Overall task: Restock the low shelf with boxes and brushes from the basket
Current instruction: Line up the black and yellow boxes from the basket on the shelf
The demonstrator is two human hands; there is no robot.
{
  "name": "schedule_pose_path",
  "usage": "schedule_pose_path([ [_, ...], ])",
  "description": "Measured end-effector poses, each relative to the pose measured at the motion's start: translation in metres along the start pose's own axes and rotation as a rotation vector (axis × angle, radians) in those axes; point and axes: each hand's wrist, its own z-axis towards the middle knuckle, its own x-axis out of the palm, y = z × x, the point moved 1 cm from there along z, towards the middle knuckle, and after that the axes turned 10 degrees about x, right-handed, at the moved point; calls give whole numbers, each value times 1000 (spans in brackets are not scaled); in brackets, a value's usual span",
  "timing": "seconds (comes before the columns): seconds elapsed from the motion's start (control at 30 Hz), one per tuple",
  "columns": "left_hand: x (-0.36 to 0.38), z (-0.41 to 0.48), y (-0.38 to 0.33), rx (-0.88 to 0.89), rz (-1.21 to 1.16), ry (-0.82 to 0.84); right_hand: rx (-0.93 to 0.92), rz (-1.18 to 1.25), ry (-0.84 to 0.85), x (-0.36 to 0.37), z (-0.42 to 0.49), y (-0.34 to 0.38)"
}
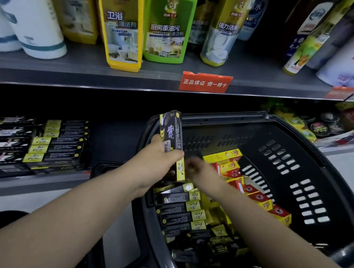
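Nearest, inside the basket [222, 119] against its left wall, black-and-yellow cartons [179, 206] lie in a stacked row, with red-and-yellow cartons [256, 195] along their right; their print is too small to read. Above that row the left hand [159, 161] wraps fingers and thumb round the middle of one held carton [172, 132], stood on end over the basket's left rim, with a white price sticker showing by the thumb. The right hand [195, 165], just right of the carton's lower end, is motion-blurred, and whether it pinches anything cannot be told. Such a carton is judged light, stiff along its edges but crushable on the broad faces, so a mid-length grip across the narrow sides suits it. Left of and beyond the basket, the low shelf [42, 183] carries matching shelved cartons [57, 145]. Above the basket, a red tag [205, 83] reads "正品保证 假一赔十"; a yellow bottle [123, 30] reads "卫浴清洁剂", a green bottle [167, 29] "厨房重油污清洁剂".
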Motion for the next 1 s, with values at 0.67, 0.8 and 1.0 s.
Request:
schedule_pose_path([
  [0.67,8,-6,-3,-69,-151,137,-155,339,-239,-37,-59,41],
  [0.8,7,-8,-7,14,-78,72,-113,605,-141,-35,-45,32],
  [1.0,-1,-8,-6,-39,-118,-38,-74,-760,105,16,-6,-32],
])
